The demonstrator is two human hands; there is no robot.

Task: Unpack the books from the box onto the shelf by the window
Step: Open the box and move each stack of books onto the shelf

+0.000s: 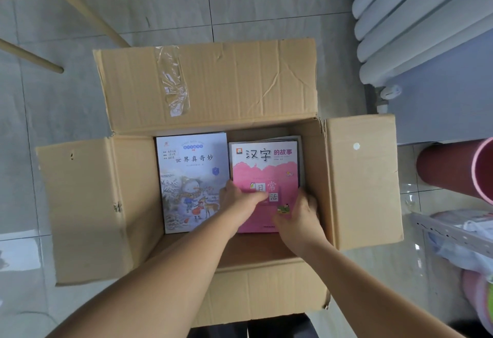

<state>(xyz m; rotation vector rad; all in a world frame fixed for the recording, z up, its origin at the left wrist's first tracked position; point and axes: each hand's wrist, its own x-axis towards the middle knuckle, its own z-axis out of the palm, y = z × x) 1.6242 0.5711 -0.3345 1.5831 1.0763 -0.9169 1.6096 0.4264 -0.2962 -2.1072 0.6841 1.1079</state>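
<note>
The fingers [256,197] of the left hand [234,195] lie fairly straight across the cover of the pink book [264,169], reaching in from its left edge; whether any tuck beneath it I cannot tell. The right hand [300,215] curls round the same book's near right corner, thumb on the cover.

That book lies flat in the box [226,84], under both hands, on a pile whose grey edges [301,156] show just beyond the fingers. Touching it to the left of the left hand lies a snowman book [192,167].

The step in hand looks like lifting the pink book out. Next, both hands would need a firm pinch on opposite edges, then a straight lift clear of the walls.

Count: one box with four flaps open, and two covers showing, with more books beneath, number hidden.
</note>
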